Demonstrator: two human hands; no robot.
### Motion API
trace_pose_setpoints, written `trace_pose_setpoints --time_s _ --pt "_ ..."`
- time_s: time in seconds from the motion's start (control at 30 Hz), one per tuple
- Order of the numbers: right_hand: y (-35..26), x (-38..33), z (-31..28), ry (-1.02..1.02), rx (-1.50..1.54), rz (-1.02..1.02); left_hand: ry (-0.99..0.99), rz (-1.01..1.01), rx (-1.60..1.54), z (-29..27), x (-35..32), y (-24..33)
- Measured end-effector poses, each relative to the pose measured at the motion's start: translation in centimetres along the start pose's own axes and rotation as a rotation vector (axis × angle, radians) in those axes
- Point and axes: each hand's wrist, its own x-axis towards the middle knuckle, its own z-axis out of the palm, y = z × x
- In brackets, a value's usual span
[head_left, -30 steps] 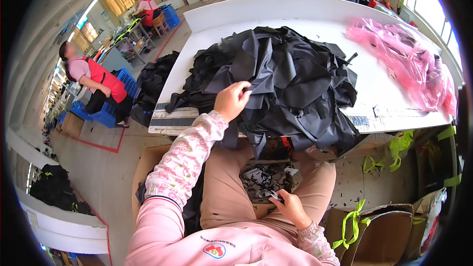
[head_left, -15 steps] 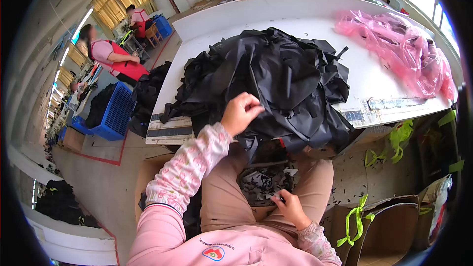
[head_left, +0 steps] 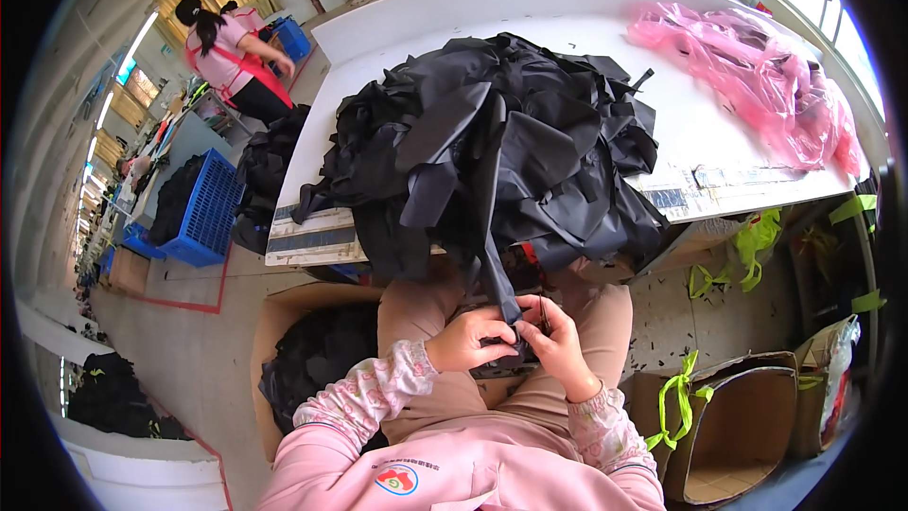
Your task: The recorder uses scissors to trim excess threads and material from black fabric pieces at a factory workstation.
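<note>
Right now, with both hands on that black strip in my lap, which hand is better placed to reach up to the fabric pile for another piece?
Probably the left. The left hand sits on the outer side of the black strip, below the near edge of the black fabric pile. The right hand has a small tool between its fingers, so it is less free.

One view only, head-worn, looking steeply down from above the person's own lap; fisheye, dark round rim, straight edges bowed; nearest are the pink sleeves entering from the lower edge, the left hand (head_left: pixel 470 341) and right hand (head_left: pixel 558 341) close below the lens; beyond them the white table (head_left: pixel 605 14) runs away toward the top; floor (head_left: pixel 189 322) at left, boxes at lower right; no second view to share.
</note>
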Motion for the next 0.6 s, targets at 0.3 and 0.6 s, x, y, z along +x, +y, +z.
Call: trace_pose_setpoints --time_s 0.3,0.6 --pt "-2.8 -2.8 -0.5 -0.097 0.090 0.037 -0.153 0.051 -1.321 -5.0 -4.9 5.2" --pt "-8.8 -0.2 2.0 -0.318 -0.188 -0.444 -0.902 0.674 -1.379 -6.9 -1.0 7.6"
